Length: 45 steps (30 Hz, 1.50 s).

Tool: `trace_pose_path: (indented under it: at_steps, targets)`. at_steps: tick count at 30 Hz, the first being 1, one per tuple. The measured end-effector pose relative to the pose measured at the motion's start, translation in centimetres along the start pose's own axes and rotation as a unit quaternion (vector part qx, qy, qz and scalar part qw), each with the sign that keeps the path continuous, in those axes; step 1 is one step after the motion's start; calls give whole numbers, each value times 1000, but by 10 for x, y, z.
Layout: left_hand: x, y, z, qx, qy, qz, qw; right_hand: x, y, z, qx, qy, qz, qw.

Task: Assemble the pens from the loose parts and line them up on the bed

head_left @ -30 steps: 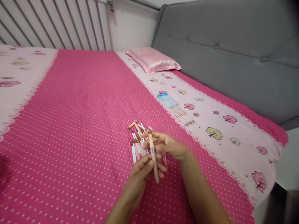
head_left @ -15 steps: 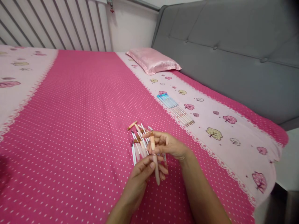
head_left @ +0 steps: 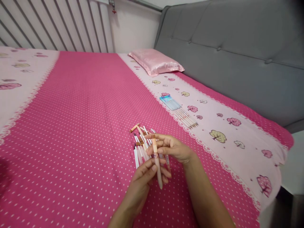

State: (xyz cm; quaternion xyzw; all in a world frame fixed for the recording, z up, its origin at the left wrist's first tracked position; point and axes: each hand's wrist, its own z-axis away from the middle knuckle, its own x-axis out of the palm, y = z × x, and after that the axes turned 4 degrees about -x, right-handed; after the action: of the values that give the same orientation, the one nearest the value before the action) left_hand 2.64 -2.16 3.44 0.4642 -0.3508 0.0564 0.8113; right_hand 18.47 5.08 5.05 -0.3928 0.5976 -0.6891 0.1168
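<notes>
Turned about its long axis since the earliest frame, the capped pen (head_left: 158, 166) now shows a printed band where a barcode label faced out, and it sits slightly lower; the other pens lie as they did. It is held above the bed (head_left: 95, 110), tilted, brown end up, nearer the headboard (head_left: 228, 44) edge than the opposite side.

The left hand (head_left: 150, 171) is closed in a pinch on the pale barrel, thumb in front and fingers behind — probably to keep the lower half steady. The right hand (head_left: 169, 147) holds the upper part between thumb and fingers, its index reaching behind the brown end; gripping both halves likely lets the pen be turned without slipping.

Beyond the hands lies a loose pile (head_left: 141, 152), its pens pointing several ways. Towards the headboard edge, blue pens (head_left: 172, 103) and pale pens (head_left: 186, 118) lie in two neat side-by-side sets, seemingly grouped by look. Further towards the bed's far corner is a pillow (head_left: 155, 61).

Hands cover the near part of the pile, so its pens cannot be counted; the printed band is too small to read. The bed's near edge is cut off, and a dark red shape (head_left: 3, 174) at far left is too blurred to name.
</notes>
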Motion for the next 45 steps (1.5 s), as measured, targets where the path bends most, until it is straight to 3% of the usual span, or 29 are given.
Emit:
trace_pose_path:
  at_steps: [11,19,22,28,37,45]
  targets:
    - [-2,-5,-2,21,5,-31,999,-1,2,-2,11,41,45,998]
    - [-2,-6,-6,45,66,-57,995,6,-1,-4,15,77,39,996]
    - [-2,-5,-5,47,82,-52,994,7,-2,-3,14,63,34,997]
    - [-2,-2,-1,22,24,21,999,2,1,0,23,-13,13,1000]
    - [-2,-1,2,2,-40,37,999,3,1,1,12,-37,-11,999]
    - [-4,-3,-3,37,-9,-1,999,1,3,3,12,-9,-2,1000]
